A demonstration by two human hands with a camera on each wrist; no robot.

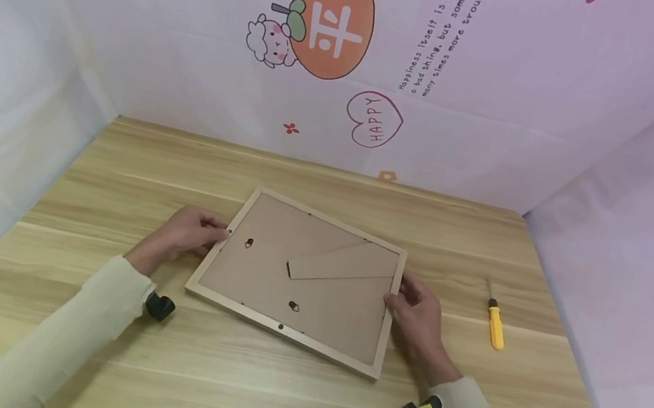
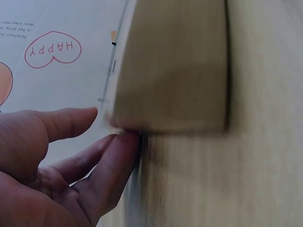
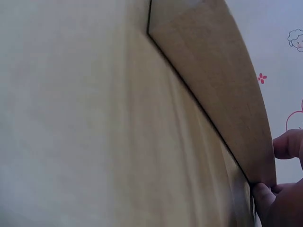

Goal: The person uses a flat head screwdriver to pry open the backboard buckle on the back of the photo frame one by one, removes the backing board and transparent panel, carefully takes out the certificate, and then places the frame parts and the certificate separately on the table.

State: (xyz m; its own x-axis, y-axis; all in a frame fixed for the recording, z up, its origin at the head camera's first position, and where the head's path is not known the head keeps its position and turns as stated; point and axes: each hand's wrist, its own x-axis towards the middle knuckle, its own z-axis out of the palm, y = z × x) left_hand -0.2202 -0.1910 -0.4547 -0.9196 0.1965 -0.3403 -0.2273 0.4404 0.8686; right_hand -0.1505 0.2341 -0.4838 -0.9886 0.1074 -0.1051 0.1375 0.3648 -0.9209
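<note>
A wooden picture frame (image 1: pixel 318 302) lies back side up in the middle of the table, turned at a slant. Its brown backing carries a stand flap (image 1: pixel 343 264) lying flat and two small dark hangers, one a hanging ring (image 1: pixel 293 306). My left hand (image 1: pixel 188 232) holds the left edge; in the left wrist view its fingers touch the frame's corner (image 2: pixel 175 71), with the thumb above. On the opposite side my right hand (image 1: pixel 419 311) grips the right edge, thumb and fingers on the rim (image 3: pixel 213 80) in the right wrist view.
A screwdriver (image 1: pixel 495 325) with a yellow handle lies on the wooden table (image 1: pixel 85 351), to the right of my right hand. White printed sheeting (image 1: pixel 470 148) closes off the back and both sides. A dark camera sits on each wrist.
</note>
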